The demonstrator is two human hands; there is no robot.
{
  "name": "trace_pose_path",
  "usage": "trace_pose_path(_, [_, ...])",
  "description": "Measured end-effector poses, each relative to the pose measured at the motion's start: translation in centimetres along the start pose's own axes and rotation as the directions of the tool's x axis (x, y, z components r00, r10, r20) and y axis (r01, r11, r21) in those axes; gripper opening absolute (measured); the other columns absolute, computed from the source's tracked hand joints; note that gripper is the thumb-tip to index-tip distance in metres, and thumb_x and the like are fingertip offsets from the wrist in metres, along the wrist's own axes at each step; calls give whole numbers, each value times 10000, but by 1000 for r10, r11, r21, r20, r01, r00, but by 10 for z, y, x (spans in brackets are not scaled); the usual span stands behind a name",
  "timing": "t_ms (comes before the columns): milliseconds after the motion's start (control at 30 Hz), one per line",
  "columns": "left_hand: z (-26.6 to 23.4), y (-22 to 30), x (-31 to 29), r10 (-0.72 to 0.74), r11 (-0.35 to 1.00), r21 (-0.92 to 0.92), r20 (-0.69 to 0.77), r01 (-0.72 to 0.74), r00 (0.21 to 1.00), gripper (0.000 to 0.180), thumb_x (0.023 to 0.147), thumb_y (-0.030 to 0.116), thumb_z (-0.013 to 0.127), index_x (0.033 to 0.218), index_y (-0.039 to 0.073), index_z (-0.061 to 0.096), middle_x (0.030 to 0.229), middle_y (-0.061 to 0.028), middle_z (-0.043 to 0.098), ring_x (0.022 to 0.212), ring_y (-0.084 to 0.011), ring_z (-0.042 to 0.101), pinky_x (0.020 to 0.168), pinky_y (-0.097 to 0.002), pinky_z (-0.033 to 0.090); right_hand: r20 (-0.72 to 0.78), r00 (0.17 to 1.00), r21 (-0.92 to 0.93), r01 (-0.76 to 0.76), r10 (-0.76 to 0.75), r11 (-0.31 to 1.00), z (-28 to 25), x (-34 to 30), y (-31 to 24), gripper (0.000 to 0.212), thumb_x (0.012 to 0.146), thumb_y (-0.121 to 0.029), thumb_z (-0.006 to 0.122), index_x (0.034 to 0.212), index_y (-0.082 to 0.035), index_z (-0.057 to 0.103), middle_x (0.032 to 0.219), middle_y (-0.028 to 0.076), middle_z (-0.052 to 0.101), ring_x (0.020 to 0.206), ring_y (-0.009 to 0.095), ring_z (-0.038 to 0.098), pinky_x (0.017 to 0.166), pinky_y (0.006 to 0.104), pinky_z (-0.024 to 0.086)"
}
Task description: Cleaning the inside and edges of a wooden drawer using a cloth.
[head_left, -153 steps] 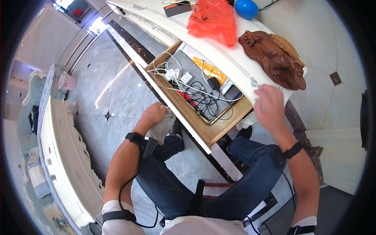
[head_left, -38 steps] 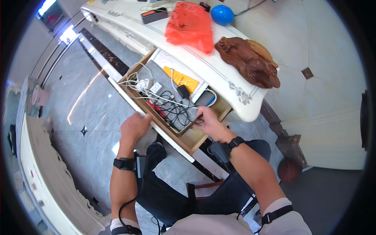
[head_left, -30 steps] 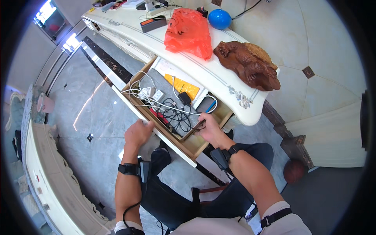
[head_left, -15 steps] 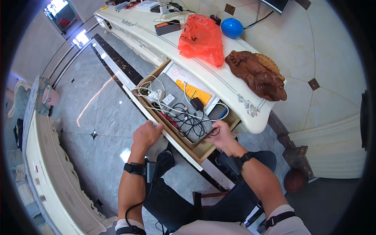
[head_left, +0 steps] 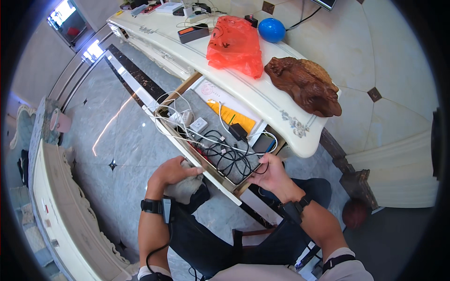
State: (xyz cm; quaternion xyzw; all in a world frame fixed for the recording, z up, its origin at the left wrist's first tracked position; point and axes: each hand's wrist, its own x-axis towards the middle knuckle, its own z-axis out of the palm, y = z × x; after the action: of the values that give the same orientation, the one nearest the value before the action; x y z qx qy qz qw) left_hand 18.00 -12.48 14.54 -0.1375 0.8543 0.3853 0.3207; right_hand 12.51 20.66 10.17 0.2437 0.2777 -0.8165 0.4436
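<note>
The left hand (head_left: 171, 172) is curled around a crumpled grey cloth (head_left: 184, 189), its thumb at the white front edge of a pulled-out wooden drawer (head_left: 188, 82). The right hand (head_left: 275, 177) grips the near right corner of a shallow, grey-bottomed tray (head_left: 199, 99) with a thin rim, the thumb above and the fingers below. The tray lies slantwise within the drawer, its near end close to the drawer front. In it are a tangle of thin black cables (head_left: 228, 160), a small white plastic plug block (head_left: 198, 124) and a black rectangular power adapter (head_left: 237, 131); a flat orange-yellow packet (head_left: 236, 118) lies just beyond. On the white cabinet top (head_left: 300, 143) above are a crinkled red plastic bag (head_left: 235, 47), a shiny blue ball (head_left: 272, 30) and a carved, reddish-brown animal figure (head_left: 303, 87).
</note>
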Motion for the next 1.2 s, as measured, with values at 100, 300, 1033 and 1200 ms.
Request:
trace_pose_path(100, [4, -20, 6, 43, 999, 14, 47, -44, 998, 847, 736, 582, 837, 1337, 20, 634, 1227, -225, 705, 1176, -338, 661, 1033, -399, 485, 22, 1000, 24, -13, 13, 1000, 7, -8, 8, 506, 785, -206, 525, 1219, 41, 606, 1236, 205, 678, 1179, 393, 621, 1123, 597, 398])
trace_pose_path(300, [7, -31, 10, 149, 987, 43, 91, -153, 985, 755, 744, 490, 839, 1316, 34, 654, 1248, -212, 699, 1160, -327, 659, 1019, -400, 496, 35, 999, 57, -31, 29, 998, 9, -32, 23, 525, 802, -202, 509, 1258, 49, 588, 1255, 222, 669, 1200, 398, 615, 1102, 599, 414])
trace_pose_path(1033, [-4, -9, -11, -62, 998, -18, -204, 60, 977, 655, 884, 529, 695, 1181, -55, 682, 1092, -251, 729, 1057, -331, 704, 939, -398, 525, 60, 873, -38, 486, -484, 873, 138, -1, -129, 353, 789, -199, 624, 1050, 15, 520, 1154, 218, 575, 1158, 418, 562, 1152, 646, 328])
trace_pose_path(1200, [1, -5, -8, -73, 994, -97, -232, 51, 970, 694, 940, 598, 621, 1134, -63, 704, 1075, -253, 731, 1058, -331, 698, 940, -398, 516, 77, 884, -21, 464, -461, 886, 119, 31, -145, 459, 791, -192, 624, 1168, 26, 479, 1239, 234, 548, 1230, 423, 536, 1172, 639, 304])
